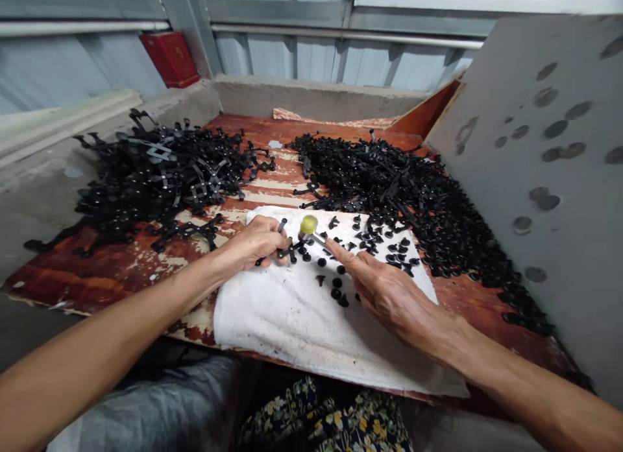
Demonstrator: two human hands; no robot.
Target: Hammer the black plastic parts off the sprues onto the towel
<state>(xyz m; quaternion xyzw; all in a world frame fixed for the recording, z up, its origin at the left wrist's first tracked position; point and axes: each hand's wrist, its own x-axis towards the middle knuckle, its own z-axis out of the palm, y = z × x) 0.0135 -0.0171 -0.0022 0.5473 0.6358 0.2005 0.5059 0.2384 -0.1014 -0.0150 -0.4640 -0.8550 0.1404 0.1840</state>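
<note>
My left hand (pixel 265 239) is closed around a black jointed linkage piece (pixel 291 249), its crossed arms sticking out past the fingertips over a white cloth (pixel 272 316). In my right hand (pixel 384 283) is the handle of a small hammer (pixel 308 226) with a yellow-green end on its metal head, the index finger stretched along the handle. The hammer head is close over the linkage piece; whether they touch I cannot tell. Small black round-headed pegs (pixel 336 283) lie scattered on the cloth, around and partly under my right hand.
A heap of black jointed linkages (pixel 160 173) covers the table's left side. Another heap of black parts (pixel 379 173) spreads along the back and right. A spotted grey panel (pixel 545 154) stands at the right. A red box (pixel 170 58) sits on the ledge at back left.
</note>
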